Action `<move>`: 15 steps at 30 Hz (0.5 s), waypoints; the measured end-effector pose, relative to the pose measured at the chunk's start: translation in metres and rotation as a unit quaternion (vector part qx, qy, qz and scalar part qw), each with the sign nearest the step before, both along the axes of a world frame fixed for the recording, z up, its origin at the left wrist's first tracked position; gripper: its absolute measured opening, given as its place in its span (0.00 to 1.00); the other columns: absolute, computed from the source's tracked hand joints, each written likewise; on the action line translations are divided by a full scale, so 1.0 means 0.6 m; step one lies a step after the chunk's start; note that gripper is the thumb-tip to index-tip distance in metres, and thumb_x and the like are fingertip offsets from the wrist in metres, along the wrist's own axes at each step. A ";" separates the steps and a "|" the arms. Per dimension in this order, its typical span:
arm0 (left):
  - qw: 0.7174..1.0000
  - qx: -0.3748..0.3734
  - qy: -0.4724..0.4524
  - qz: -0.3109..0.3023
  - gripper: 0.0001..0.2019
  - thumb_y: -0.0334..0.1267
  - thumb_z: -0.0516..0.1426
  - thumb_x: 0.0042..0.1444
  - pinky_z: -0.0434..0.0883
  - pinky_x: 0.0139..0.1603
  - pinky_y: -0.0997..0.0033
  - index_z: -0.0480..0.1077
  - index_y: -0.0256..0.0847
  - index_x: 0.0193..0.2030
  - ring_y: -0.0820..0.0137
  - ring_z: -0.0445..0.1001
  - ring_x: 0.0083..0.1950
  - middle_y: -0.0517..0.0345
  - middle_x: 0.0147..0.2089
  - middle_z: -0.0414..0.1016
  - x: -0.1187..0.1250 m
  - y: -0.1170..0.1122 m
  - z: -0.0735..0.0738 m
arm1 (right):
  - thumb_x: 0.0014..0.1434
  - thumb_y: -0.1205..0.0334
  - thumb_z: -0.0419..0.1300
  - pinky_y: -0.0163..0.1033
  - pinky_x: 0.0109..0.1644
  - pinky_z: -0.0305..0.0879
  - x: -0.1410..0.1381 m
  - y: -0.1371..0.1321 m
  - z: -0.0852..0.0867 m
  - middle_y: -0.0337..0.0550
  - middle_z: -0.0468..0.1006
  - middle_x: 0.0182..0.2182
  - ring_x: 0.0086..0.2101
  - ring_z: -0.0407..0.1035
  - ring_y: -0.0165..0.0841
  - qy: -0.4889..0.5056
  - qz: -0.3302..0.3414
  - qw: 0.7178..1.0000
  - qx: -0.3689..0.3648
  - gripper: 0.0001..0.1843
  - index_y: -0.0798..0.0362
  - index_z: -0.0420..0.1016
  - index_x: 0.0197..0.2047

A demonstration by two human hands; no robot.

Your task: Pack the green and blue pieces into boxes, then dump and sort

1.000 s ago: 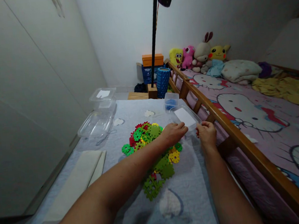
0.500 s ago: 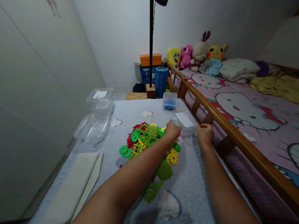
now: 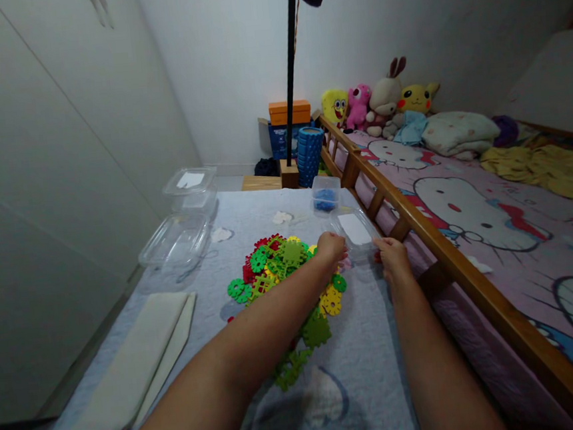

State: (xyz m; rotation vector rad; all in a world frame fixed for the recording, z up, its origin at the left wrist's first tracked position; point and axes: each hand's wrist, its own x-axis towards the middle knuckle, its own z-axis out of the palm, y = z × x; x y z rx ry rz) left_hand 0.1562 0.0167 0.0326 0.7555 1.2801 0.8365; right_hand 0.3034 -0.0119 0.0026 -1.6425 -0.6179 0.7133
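A clear plastic box (image 3: 363, 235) with a white paper label on top lies at the right side of the table. My left hand (image 3: 332, 248) is closed at its near left corner, reaching across the pile. On the opposite side, my right hand (image 3: 393, 259) pinches the near right corner with its fingertips. Left of the box is a heap of plastic building pieces (image 3: 290, 255), green, yellow and red, some notched discs and some toothed squares. My left forearm hides part of this heap.
Behind the labelled box stands a clear tub (image 3: 327, 195) with blue contents. Clear containers (image 3: 176, 245) sit at the far left, and a folded beige cloth (image 3: 139, 362) lies nearer. A wooden bed rail (image 3: 420, 247) runs along the right edge. A black pole (image 3: 290, 74) rises beyond the table.
My right hand has turned slightly, and its fingertips now reach further onto the box's corner. My left hand stays at the other corner, almost unmoved.
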 end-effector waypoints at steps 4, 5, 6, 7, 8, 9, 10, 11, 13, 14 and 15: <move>0.999 0.051 -0.006 0.017 0.07 0.29 0.59 0.51 0.68 0.30 0.75 0.64 0.40 0.33 0.76 0.65 0.25 0.64 0.25 0.64 -0.019 -0.004 0.023 | 0.42 0.59 0.69 0.28 0.15 0.59 -0.012 -0.001 0.022 0.27 0.65 0.15 0.16 0.61 0.25 0.083 0.038 0.995 0.032 0.15 0.51 0.65 0.28; 0.998 0.065 -0.010 0.023 0.07 0.29 0.59 0.51 0.68 0.31 0.76 0.64 0.40 0.33 0.77 0.65 0.25 0.64 0.26 0.64 -0.025 -0.004 0.031 | 0.42 0.59 0.70 0.27 0.15 0.60 -0.018 0.001 0.027 0.27 0.65 0.15 0.16 0.61 0.25 0.095 0.046 0.994 0.042 0.17 0.51 0.65 0.29; 0.996 0.079 -0.012 0.032 0.08 0.29 0.60 0.51 0.68 0.31 0.76 0.64 0.40 0.34 0.77 0.65 0.26 0.64 0.27 0.64 -0.032 -0.004 0.039 | 0.42 0.59 0.70 0.27 0.15 0.60 -0.026 0.004 0.034 0.27 0.65 0.15 0.16 0.61 0.24 0.104 0.053 0.992 0.050 0.18 0.51 0.64 0.29; 0.995 0.092 -0.014 0.041 0.09 0.29 0.61 0.50 0.68 0.31 0.76 0.64 0.41 0.35 0.77 0.65 0.27 0.64 0.28 0.64 -0.041 -0.003 0.046 | 0.42 0.58 0.71 0.27 0.15 0.60 -0.035 0.007 0.040 0.27 0.66 0.16 0.16 0.61 0.24 0.112 0.062 0.990 0.058 0.19 0.50 0.64 0.29; 0.993 0.105 -0.015 0.052 0.10 0.28 0.61 0.50 0.68 0.32 0.76 0.64 0.41 0.36 0.77 0.66 0.28 0.64 0.29 0.65 -0.051 -0.002 0.054 | 0.42 0.58 0.72 0.26 0.16 0.60 -0.047 0.010 0.047 0.26 0.65 0.16 0.16 0.61 0.24 0.118 0.072 0.988 0.064 0.20 0.50 0.64 0.30; 0.991 0.117 -0.016 0.063 0.10 0.28 0.61 0.50 0.68 0.32 0.77 0.64 0.41 0.37 0.77 0.66 0.28 0.64 0.30 0.65 -0.064 0.000 0.060 | 0.42 0.57 0.72 0.26 0.16 0.61 -0.059 0.014 0.055 0.26 0.65 0.16 0.16 0.61 0.24 0.123 0.086 0.986 0.068 0.20 0.50 0.63 0.30; 0.989 0.127 -0.017 0.072 0.10 0.28 0.61 0.50 0.68 0.31 0.77 0.64 0.41 0.37 0.77 0.66 0.28 0.63 0.31 0.66 -0.078 0.003 0.066 | 0.43 0.57 0.73 0.26 0.16 0.61 -0.074 0.018 0.062 0.26 0.65 0.16 0.16 0.61 0.23 0.128 0.102 0.984 0.070 0.20 0.50 0.63 0.29; 0.987 0.136 -0.018 0.080 0.10 0.28 0.60 0.50 0.67 0.31 0.77 0.64 0.41 0.37 0.77 0.66 0.28 0.63 0.31 0.66 -0.095 0.006 0.071 | 0.44 0.57 0.73 0.26 0.16 0.61 -0.089 0.022 0.069 0.26 0.65 0.16 0.16 0.61 0.23 0.135 0.121 0.981 0.070 0.20 0.50 0.63 0.29; 0.982 0.160 -0.024 0.102 0.09 0.27 0.61 0.49 0.66 0.30 0.77 0.65 0.40 0.35 0.77 0.66 0.28 0.62 0.31 0.67 -0.132 0.015 0.078 | 0.46 0.57 0.72 0.26 0.16 0.62 -0.120 0.030 0.083 0.27 0.65 0.16 0.17 0.62 0.23 0.155 0.158 0.973 0.064 0.19 0.51 0.64 0.29; 0.978 0.171 -0.028 0.119 0.09 0.27 0.61 0.47 0.65 0.29 0.77 0.66 0.40 0.35 0.77 0.66 0.27 0.62 0.30 0.67 -0.152 0.020 0.080 | 0.47 0.57 0.71 0.26 0.16 0.63 -0.135 0.035 0.089 0.27 0.65 0.16 0.17 0.63 0.24 0.168 0.175 0.968 0.060 0.18 0.51 0.64 0.29; 0.974 0.173 -0.033 0.139 0.09 0.27 0.61 0.46 0.64 0.28 0.77 0.67 0.39 0.34 0.78 0.65 0.26 0.63 0.29 0.67 -0.172 0.025 0.082 | 0.48 0.57 0.70 0.27 0.17 0.64 -0.150 0.040 0.094 0.29 0.67 0.17 0.18 0.65 0.24 0.180 0.194 0.963 0.055 0.17 0.51 0.65 0.29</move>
